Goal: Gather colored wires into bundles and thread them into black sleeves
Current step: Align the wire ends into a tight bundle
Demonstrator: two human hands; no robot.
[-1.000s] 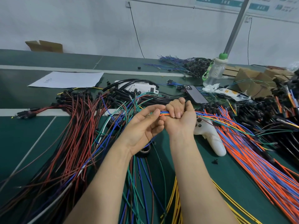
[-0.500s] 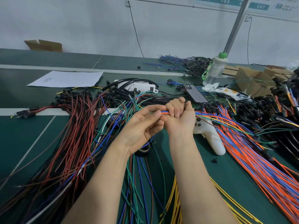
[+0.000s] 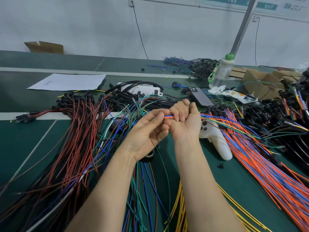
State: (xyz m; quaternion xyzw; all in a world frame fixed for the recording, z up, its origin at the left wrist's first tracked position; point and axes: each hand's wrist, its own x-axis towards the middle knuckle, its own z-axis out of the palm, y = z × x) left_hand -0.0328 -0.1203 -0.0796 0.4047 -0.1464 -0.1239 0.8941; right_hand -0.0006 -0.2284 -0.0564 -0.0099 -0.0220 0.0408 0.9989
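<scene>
In the head view, a small bundle of colored wires (image 3: 169, 116) is held above the green table (image 3: 25, 148), gripped in the curled fingers of the right hand (image 3: 184, 122). Its free end is pinched between thumb and fingertips of the left hand (image 3: 147, 133). Loose orange and blue wires (image 3: 250, 158) are spread over the table to the right.

We see the coloured wires (image 3: 260, 164) in smooth, faintly shiny plastic insulation, lying on a matt green worktop (image 3: 20, 136). The black sleeves (image 3: 165, 102) look like glossy tubing. The sheet of paper (image 3: 70, 82) is matt white. The box (image 3: 46, 47) is rough brown cardboard, the bottle (image 3: 221, 72) clear plastic, the phone (image 3: 200, 97) glossy, and the pole (image 3: 243, 24) dull grey metal.
</scene>
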